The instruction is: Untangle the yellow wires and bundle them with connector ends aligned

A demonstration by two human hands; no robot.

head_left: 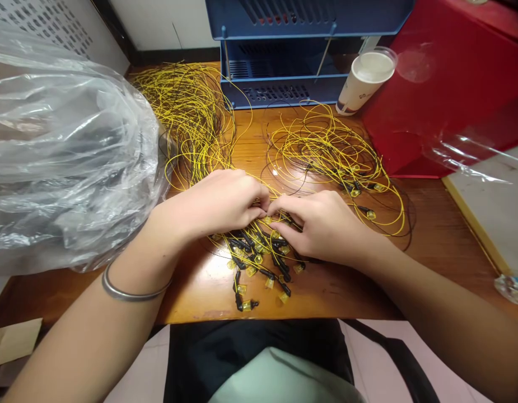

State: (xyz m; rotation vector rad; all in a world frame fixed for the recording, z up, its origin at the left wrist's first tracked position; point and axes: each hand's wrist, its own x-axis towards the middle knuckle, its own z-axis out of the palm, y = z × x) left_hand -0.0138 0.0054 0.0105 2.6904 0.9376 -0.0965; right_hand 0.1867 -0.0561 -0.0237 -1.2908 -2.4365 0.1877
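My left hand (236, 198) and my right hand (313, 224) meet over a bunch of thin yellow and black wires. Both have thumb and fingers pinched together, close to a small yellow connector (267, 220); what exactly lies between the fingertips is too small to make out. Below them spreads a cluster of black sleeves with clear yellow connectors (259, 258) on the wire ends. One black-sleeved end (247, 305) lies nearest the table's front edge. My left wrist wears a metal bangle (133, 294).
A large heap of yellow wires (187, 112) lies back left, a smaller coil (326, 145) back right. Around them are a clear plastic bag (74, 157), blue trays (284, 92), a tilted paper cup (363, 84) and a red box (452, 95) on the wooden table (191, 302).
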